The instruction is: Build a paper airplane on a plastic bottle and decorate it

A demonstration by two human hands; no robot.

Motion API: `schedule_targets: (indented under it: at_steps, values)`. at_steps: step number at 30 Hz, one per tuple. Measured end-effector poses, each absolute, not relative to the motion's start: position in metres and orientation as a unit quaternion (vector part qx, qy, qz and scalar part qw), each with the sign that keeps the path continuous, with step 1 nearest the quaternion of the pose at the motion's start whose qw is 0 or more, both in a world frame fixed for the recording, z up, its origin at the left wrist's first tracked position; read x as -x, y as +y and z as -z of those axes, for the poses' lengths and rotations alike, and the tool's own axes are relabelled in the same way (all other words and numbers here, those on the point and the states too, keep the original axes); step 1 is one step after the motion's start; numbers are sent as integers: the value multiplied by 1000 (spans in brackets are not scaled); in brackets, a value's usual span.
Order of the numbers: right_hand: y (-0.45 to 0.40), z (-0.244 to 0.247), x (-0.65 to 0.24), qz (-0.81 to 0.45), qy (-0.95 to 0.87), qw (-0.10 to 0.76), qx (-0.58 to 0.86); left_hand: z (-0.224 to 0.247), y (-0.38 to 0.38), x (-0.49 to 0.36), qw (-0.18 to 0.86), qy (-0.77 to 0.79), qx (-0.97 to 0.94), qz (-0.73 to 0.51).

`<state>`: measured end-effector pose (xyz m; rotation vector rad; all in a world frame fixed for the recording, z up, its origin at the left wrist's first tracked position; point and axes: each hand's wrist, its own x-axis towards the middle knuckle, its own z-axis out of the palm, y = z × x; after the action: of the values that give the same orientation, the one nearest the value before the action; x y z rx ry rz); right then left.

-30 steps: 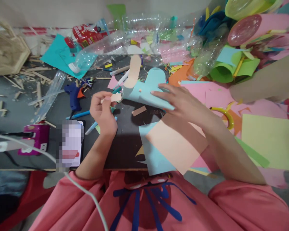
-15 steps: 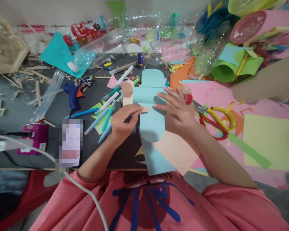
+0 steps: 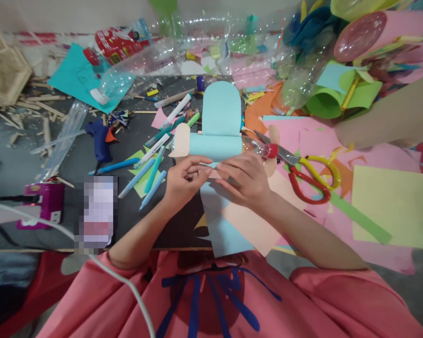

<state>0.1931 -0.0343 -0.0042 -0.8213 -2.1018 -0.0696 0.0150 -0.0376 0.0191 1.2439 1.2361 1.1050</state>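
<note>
A clear plastic bottle wrapped in light blue paper lies sideways in front of me, its red cap to the right. Behind it a rounded light blue paper flap stretches away. Rounded peach paper pieces show at both ends of the bottle. My left hand is closed, thumb and fingers pinching a thin light blue paper edge at the bottle's near side. Closed beside it, my right hand pinches the same edge. Its fingers partly cover a peach strip.
Scissors with red and yellow handles lie open by the cap. Markers, a blue glue gun and a phone lie left. Paper sheets spread right; clear bottles lie at the back. A white cable crosses the lower left.
My right hand has moved left and down to meet my left hand. The flap's near rounded end no longer shows, and its far part reaches farther back.
</note>
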Motion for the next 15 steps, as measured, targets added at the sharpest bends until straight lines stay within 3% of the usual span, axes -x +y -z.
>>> schedule_targets:
  at_steps: [15]
  values:
    - [-28,4,-202,23,-850,412,328,-16,-35,-11,525,506,-523,-440]
